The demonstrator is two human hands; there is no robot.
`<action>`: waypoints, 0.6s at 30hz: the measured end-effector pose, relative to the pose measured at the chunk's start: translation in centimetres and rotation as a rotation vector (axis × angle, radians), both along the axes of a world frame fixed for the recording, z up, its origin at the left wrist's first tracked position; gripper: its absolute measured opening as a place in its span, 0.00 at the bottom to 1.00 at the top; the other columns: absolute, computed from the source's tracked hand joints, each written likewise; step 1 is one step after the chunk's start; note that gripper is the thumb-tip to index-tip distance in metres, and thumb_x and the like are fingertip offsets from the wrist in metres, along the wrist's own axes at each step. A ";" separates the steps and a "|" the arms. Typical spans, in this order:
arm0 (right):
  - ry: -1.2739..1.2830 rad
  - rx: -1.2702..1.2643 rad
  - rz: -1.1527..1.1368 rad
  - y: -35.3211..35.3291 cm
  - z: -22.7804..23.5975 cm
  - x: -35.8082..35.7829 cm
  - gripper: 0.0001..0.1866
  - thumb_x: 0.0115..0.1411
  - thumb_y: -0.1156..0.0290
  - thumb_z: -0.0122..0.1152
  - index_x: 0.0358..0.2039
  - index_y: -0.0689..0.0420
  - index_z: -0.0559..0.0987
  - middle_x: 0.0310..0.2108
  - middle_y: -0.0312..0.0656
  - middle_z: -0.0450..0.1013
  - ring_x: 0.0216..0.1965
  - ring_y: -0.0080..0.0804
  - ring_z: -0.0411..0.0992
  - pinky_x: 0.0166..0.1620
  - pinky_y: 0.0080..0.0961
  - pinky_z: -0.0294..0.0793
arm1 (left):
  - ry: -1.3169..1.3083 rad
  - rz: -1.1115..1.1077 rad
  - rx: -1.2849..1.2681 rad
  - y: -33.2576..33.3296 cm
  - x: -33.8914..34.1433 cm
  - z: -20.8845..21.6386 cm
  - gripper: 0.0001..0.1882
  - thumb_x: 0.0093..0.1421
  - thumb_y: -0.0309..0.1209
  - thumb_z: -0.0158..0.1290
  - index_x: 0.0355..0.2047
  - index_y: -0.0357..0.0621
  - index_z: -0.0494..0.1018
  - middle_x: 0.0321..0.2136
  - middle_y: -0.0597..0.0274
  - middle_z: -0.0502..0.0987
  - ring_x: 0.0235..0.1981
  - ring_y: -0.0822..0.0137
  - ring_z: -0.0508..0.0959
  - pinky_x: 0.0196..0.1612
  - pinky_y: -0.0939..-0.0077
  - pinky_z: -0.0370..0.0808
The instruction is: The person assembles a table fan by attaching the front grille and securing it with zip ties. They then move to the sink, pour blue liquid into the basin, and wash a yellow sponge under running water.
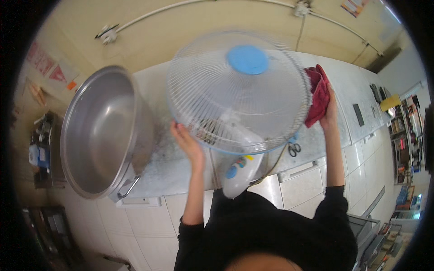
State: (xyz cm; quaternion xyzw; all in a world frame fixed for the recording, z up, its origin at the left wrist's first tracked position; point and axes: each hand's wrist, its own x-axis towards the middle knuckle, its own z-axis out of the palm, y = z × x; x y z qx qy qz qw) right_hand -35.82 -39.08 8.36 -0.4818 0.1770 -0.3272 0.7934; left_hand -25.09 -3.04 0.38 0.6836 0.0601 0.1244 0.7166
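Note:
A fan with a round white wire guard [280,104] and a blue centre disc [247,59] is tilted over the counter in front of me. Its white motor housing and controls [242,178] stick out toward my body. The lower left rim of the guard is gripped by my left hand [189,143], whose fingertips show at the edge. On the opposite side, my right hand [330,110] is closed around a dark red cloth [318,95] pressed to the guard's rim. Some of the right fingers are hidden by the cloth.
A large metal pot [101,135] stands tilted in view at the left, close to the guard. Scissors [294,149] lie near the counter's front edge beside a cable. Farther right on the counter [337,79] are a dark flat bar [358,114] and a yellow item [390,102].

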 end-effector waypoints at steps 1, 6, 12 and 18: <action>-0.013 0.085 0.010 -0.1 0.1 -1.1 0.20 0.64 0.56 0.45 0.49 0.55 0.70 0.40 0.37 0.74 0.35 0.28 0.72 0.38 0.24 0.73 | 0.056 -0.012 -0.030 0.4 0.0 -0.1 0.26 0.65 0.46 0.39 0.58 0.45 0.55 0.55 0.53 0.60 0.54 0.58 0.64 0.55 0.64 0.61; -0.213 0.389 0.477 0.9 0.3 -5.4 0.28 0.62 0.47 0.41 0.49 0.58 0.69 0.40 0.46 0.73 0.33 0.39 0.74 0.35 0.34 0.75 | 0.024 0.027 -0.097 1.9 -3.5 0.6 0.26 0.63 0.45 0.42 0.55 0.40 0.58 0.53 0.57 0.63 0.54 0.60 0.65 0.54 0.62 0.61; -0.034 0.171 0.508 8.1 1.4 -9.3 0.26 0.59 0.52 0.51 0.48 0.61 0.68 0.38 0.45 0.73 0.37 0.39 0.74 0.38 0.36 0.76 | -0.080 -0.327 0.009 0.6 -12.2 4.7 0.30 0.58 0.46 0.49 0.55 0.41 0.57 0.50 0.55 0.65 0.53 0.57 0.67 0.53 0.64 0.63; -0.136 -0.594 0.775 20.1 -1.0 -9.2 0.33 0.51 0.71 0.62 0.58 0.55 0.61 0.50 0.44 0.64 0.50 0.35 0.66 0.50 0.31 0.66 | 0.253 -0.378 0.055 1.1 -18.2 6.0 0.20 0.54 0.19 0.52 0.48 0.34 0.67 0.52 0.53 0.65 0.53 0.65 0.64 0.55 0.66 0.60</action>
